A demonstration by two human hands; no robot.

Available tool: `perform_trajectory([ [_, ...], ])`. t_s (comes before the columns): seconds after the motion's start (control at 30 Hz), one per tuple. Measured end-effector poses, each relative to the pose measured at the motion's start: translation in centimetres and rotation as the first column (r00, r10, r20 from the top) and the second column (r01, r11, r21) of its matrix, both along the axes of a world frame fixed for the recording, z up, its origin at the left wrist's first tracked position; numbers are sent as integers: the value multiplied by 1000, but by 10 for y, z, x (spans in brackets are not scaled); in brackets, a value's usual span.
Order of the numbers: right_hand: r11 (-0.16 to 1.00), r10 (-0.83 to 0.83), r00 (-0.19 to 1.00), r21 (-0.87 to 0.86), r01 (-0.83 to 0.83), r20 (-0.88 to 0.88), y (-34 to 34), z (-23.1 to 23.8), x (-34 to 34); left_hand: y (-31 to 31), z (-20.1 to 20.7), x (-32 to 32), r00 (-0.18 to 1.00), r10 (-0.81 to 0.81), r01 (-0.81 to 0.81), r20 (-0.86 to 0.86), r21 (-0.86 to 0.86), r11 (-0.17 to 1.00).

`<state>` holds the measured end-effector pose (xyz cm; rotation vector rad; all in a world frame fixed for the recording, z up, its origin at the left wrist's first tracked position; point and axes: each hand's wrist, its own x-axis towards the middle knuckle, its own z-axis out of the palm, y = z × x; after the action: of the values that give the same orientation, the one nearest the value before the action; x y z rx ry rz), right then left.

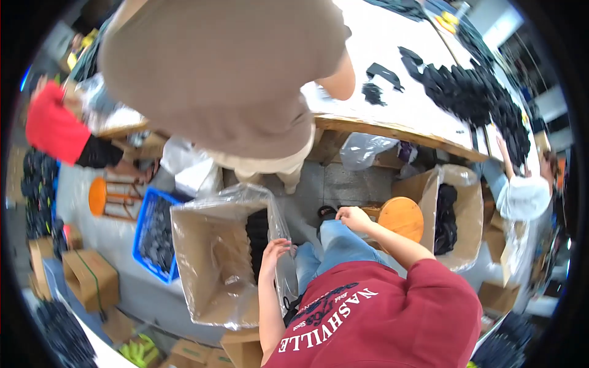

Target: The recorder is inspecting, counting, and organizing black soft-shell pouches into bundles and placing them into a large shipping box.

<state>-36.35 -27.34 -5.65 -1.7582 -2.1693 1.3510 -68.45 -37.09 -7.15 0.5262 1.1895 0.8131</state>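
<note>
Two hands show: the left hand (277, 248), near the middle of the frame, has its bent fingers at the plastic liner (283, 221) of a box (205, 245), and I cannot tell whether they are clamped on it; the right hand (353, 218) rests by the knee of the jeans (343, 242), fingers loosely curled, and whether they pinch anything I cannot tell. Two lined boxes stand open, this one left of centre and a second box (469, 224) at right. There are also two orange stools (402, 218), one blue basket (136, 239) at left and one long white surface (368, 37) across the top. The box by the left hand is brown cardboard, wide and deep, its clear liner crumpled over the rim, with black items (259, 242) in a row along its right side.
</note>
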Motion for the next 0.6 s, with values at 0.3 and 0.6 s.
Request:
perform_trajectory([
  [0.3, 694, -707, 662, -62, 718, -250, -43, -5, 151, 134, 15, 145, 831, -546, 548, -102, -15, 837],
  [0.6, 529, -849, 505, -223, 819, -156, -5, -67, 227, 181, 53, 226, 771, -617, 628, -158, 32, 777],
])
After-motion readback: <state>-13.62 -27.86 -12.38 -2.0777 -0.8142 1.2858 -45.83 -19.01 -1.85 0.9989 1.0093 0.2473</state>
